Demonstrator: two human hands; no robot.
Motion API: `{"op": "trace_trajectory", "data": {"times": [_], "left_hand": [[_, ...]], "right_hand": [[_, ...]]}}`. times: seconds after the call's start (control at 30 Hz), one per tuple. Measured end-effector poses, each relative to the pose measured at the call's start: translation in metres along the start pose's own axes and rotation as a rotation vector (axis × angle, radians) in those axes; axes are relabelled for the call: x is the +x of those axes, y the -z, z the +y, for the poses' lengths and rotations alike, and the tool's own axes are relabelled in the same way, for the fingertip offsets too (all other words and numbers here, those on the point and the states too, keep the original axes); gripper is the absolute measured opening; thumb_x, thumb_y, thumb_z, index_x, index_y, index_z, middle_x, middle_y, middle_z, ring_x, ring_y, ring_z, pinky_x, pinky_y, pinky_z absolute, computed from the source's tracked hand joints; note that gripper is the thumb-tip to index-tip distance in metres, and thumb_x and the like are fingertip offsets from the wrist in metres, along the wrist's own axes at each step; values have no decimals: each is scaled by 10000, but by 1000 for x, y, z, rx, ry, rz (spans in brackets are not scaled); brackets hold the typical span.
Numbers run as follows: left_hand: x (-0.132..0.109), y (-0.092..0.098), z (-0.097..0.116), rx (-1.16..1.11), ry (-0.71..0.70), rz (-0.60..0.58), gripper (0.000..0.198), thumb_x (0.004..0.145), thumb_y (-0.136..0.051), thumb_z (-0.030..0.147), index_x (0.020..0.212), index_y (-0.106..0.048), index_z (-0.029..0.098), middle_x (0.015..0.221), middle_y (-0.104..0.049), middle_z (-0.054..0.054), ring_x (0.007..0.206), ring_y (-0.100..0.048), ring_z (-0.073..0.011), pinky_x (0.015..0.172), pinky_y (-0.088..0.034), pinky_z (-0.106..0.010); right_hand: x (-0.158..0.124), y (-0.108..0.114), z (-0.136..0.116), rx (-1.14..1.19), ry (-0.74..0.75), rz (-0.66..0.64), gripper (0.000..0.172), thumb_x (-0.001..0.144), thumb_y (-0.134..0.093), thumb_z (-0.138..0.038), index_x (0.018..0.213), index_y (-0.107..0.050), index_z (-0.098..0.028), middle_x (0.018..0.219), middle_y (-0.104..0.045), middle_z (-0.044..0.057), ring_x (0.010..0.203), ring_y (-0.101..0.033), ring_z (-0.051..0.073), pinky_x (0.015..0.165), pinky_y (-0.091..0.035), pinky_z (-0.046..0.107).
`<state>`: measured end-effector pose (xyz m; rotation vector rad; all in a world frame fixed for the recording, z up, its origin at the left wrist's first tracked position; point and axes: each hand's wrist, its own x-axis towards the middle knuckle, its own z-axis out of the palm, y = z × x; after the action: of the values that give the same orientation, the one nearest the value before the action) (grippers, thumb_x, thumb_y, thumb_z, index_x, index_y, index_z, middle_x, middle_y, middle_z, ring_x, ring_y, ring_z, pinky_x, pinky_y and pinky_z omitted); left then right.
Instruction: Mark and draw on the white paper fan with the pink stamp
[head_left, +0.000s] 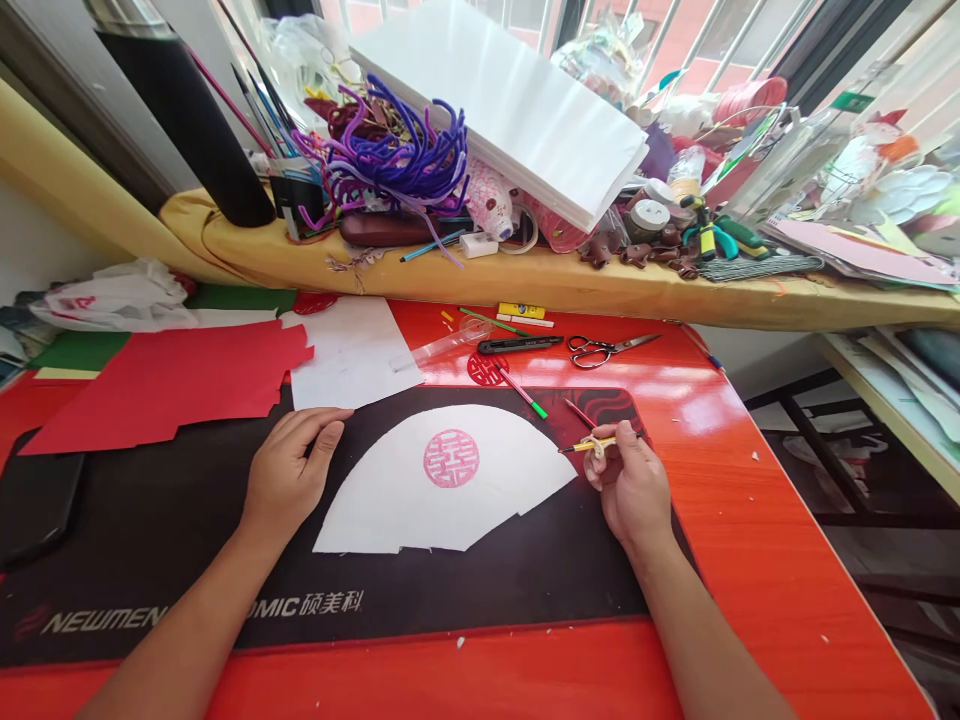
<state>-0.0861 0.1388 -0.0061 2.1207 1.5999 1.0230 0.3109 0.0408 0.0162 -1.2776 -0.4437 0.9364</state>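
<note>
The left hand (289, 475) lies open and flat on a black desk mat (322, 605), its fingers spread slightly and just beside a fan-shaped piece of white paper (390, 510). That paper lies flat on the mat between the hands and bears a round pink double-happiness stamp (451, 458). The right hand (628, 483) is closed in a narrow pinch around a thin yellow stick (589, 445), with a small curl of white paper at the fingers, and the stick's far end lies near the fan's right corner. The mat, printed NEWMEN, sits on a glossy orange-red desk (739, 520). Beyond it lie a sheet of red paper (161, 385), a sheet of white paper (341, 350), a clear ruler (442, 345), a black marker (520, 345), a pink pencil (521, 392) and a pair of scissors (611, 349). Behind the desk, a ledge draped in yellow cloth (450, 280) holds purple pipe cleaners (397, 150), a stack of white foam board (502, 110), a black flask (187, 120) and green-handled pliers (720, 230). Barred windows (712, 45) let in daylight.
</note>
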Motion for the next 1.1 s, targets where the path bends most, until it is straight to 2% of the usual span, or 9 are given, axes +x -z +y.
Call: {"op": "trace_trajectory", "data": {"times": [1.1], "left_hand": [[-3,-2,-1,-98,144,-54,432,1094,-551,591,1182,-829,272,1157,-847,-36,1101,-786,-256,1022,-595,-396]], "right_hand": [[2,4,5,-53,3,-8,585,759,-929,-755,840,-791,-192,520,-569,-34,469,-515,108,432,-387,222]]}}
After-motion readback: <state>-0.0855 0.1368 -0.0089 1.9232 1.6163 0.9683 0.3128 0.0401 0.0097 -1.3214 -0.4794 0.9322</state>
